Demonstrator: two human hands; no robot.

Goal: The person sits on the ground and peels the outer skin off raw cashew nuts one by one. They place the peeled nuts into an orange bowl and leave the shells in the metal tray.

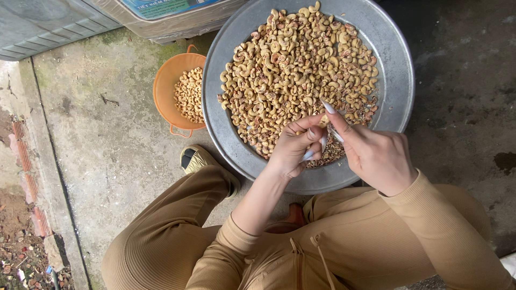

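At the centre of the frame we see a large round metal tray (395,80) heaped with cashew nuts (298,70). Just below the heap, our left hand (294,147) pinches a single nut (323,121) between its fingertips, while our right hand (371,150) touches it from the right. At the upper left, an orange basket (167,88) holds more nuts, partly tucked under the tray's rim.

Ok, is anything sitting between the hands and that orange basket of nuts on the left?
Nothing lies on the ground between. Both hands, left hand and right hand, hold a nut over the metal tray; the orange basket sits beside the tray's rim.
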